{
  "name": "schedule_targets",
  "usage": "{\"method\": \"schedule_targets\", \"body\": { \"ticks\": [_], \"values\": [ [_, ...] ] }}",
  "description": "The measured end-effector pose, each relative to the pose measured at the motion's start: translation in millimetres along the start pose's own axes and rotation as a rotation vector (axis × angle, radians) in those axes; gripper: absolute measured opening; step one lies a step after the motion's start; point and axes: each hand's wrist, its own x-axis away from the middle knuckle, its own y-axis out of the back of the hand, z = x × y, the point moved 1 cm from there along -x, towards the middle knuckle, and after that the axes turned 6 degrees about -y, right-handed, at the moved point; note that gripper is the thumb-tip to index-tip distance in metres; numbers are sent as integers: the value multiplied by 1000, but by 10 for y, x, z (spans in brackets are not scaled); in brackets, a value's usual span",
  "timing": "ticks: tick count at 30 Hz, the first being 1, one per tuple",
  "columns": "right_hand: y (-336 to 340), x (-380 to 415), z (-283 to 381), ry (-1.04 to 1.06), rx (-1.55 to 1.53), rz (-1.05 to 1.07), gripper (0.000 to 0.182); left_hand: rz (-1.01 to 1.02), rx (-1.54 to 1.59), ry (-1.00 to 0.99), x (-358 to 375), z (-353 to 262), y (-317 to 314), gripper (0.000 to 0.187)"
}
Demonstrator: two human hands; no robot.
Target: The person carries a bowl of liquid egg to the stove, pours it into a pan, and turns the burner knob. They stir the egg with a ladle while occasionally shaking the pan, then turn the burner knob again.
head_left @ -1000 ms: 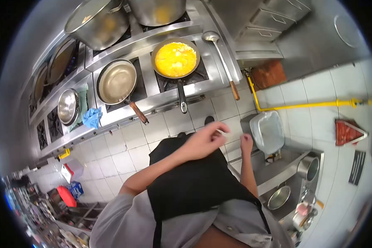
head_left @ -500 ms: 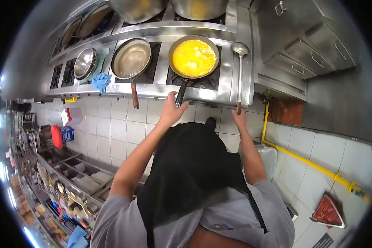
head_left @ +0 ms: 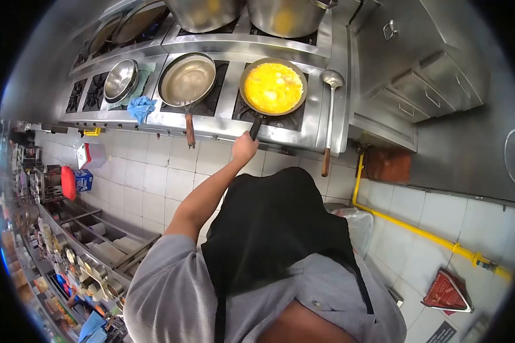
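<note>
Gripping the pan handle at the stove's front edge

Left hand (head_left: 245,147) reaches forward from a bare forearm, fingers closed around the end of the dark handle of the egg pan (head_left: 273,87). Handle runs from the pan back toward the person, ending just past the stove's front edge.

Egg pan sits on the front right burner of the stove (head_left: 312,123). Contents: yellow beaten egg, spread across the whole base, paler patches in it.

Right hand: not in view; cannot tell its state. Dark apron (head_left: 269,228) and grey shirt fill the lower middle of the view.

Empty pan (head_left: 187,80) on the next front burner to the left, wooden handle pointing over the front edge, just left of the left hand but apart from it. Steel bowl (head_left: 120,80) farther left, upside-down or tilted, hard to say which. Blue cloth (head_left: 142,108) bunched on the front edge between the bowl and the empty pan.

Ladle (head_left: 329,114) lies along the stove's right edge, bowl toward the back, wooden end hanging past the front edge. Untouched.

Two large pots (head_left: 286,14) on the back burners, cut off by the top of the view.

Yellow pipe (head_left: 406,226) runs across the tiled wall at the right, down from the stove's right corner. Steel drawers (head_left: 423,86) to the right of the stove.
</note>
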Motion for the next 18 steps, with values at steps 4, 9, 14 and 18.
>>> {"method": "schedule_targets", "body": {
  "ticks": [4, 9, 14, 18],
  "values": [
    [-158, 256, 172, 288, 256, -55, 43, -58, 14, 9, -22, 54, -41, 32],
    [-576, -332, 705, -14, -41, 61, 53, -116, 56, 5, -44, 26, 17, 29],
    [-1314, -93, 1462, 154, 442, -57, 52, -68, 48, 24, -127, -33, 88, 29],
    [-1354, -176, 1423, 299, 474, -96, 54, -57, 70, -19, -143, 34, 37, 30]
  ]
}}
